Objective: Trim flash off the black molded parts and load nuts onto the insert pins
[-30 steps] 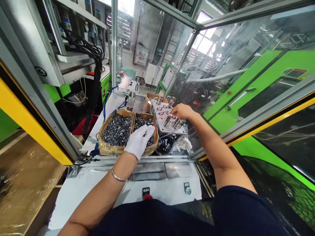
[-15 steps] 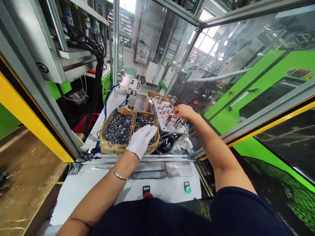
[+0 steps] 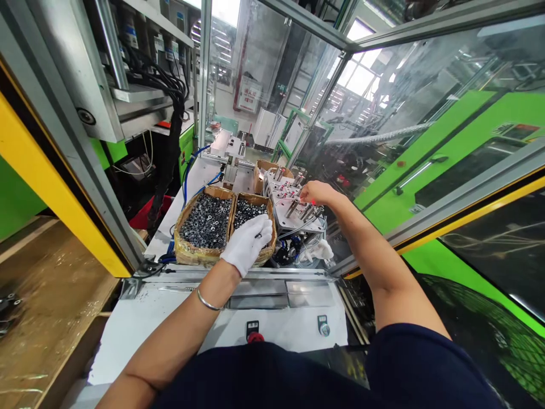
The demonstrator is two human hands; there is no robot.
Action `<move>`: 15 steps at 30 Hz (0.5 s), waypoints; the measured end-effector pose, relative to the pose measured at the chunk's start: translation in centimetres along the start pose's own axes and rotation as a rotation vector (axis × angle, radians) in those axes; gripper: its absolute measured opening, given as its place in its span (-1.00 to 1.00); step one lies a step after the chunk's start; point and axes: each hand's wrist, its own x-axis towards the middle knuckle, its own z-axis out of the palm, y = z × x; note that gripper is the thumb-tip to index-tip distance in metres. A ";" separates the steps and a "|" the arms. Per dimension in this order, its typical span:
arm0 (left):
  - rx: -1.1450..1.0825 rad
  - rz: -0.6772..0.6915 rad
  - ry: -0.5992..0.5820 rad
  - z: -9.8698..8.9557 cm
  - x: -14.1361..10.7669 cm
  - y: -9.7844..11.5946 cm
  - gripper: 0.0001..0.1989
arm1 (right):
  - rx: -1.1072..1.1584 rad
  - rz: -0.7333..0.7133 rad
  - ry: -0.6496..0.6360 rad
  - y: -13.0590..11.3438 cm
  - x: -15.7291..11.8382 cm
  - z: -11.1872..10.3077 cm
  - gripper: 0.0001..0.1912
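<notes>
A white sign with red characters [image 3: 250, 97] is seen hanging beyond the glass panel at the back; the characters are too small and blurred to be read. Small blue-and-white labels [image 3: 159, 42] are fixed to the cylindrical units on the upper left shelf; their print cannot be made out. A small sticker [image 3: 414, 209] is noted on the green machine housing at right, also illegible. No brand, number or word is legible anywhere.
</notes>
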 end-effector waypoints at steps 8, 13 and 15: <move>-0.012 -0.129 0.039 1.2 -0.1 0.8 -0.77 | 0.251 -0.598 0.403 -6.5 -7.0 -1.7 -0.71; 0.054 -0.091 0.027 1.8 -0.4 0.6 -0.67 | 0.226 -0.697 0.491 -10.2 -8.8 -0.6 -0.77; 0.108 -0.074 0.020 1.8 -0.5 0.4 -0.67 | 0.279 -0.689 0.487 -10.1 -8.8 -0.5 -0.80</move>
